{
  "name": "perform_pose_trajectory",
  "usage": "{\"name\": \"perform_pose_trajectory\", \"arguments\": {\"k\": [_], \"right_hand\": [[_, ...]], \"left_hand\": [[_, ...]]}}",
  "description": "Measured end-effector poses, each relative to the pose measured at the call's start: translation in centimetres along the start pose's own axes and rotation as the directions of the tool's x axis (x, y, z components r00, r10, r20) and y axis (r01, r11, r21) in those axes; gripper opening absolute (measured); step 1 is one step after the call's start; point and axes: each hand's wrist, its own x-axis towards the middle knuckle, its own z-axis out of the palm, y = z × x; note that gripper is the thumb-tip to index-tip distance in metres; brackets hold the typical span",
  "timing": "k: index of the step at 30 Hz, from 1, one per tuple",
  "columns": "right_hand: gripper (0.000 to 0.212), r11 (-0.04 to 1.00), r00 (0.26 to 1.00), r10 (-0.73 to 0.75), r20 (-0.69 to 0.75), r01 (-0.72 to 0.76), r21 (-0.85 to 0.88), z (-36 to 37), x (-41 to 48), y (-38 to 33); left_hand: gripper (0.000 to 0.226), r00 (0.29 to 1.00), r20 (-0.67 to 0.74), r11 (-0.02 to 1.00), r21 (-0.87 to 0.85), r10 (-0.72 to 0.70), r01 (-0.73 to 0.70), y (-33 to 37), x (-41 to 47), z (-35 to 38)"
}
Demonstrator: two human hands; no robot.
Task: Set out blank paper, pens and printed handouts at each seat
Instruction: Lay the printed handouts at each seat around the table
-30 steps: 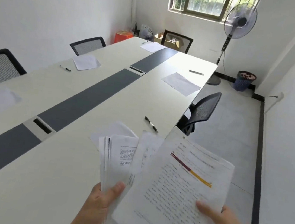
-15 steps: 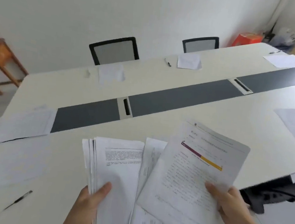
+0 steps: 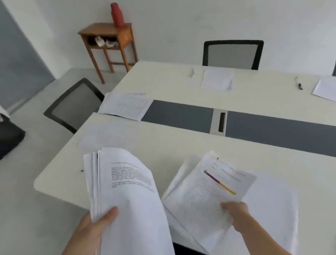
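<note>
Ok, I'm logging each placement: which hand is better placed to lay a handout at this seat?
Probably right. The right hand pinches the colour-barred handout out over the blank sheet on the table; the left hand grips the stack, back beyond the table's edge.

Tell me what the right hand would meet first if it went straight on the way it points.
Likely the white table top: the right hand, pinching the printed handout, points forward and left across it. The paper stack in the left hand lies close beside that line; depth is unclear.
</note>
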Motion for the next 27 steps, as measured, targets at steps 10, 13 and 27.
{"name": "perform_pose_trajectory", "arguments": {"k": [10,13,27], "right_hand": [[0.019,0.982,0.998,-0.039,-0.056,0.028,-0.189,4.2,0.1,0.8],[0.021,0.988,0.999,-0.027,-0.022,0.023,-0.153,3.3,-0.4,1.0],[0.034,0.870,0.960,-0.200,0.196,0.081,0.487,-3.6,-21.3,6.4]], "left_hand": [[0.018,0.997,0.071,0.997,0.062,-0.044,0.039,2.4,4.2,-3.0],[0.029,0.977,0.192,0.992,0.104,-0.087,0.068,3.2,5.7,-2.4],[0.050,0.604,0.716,0.929,0.348,-0.350,0.126,0.3,3.3,8.8]]}}
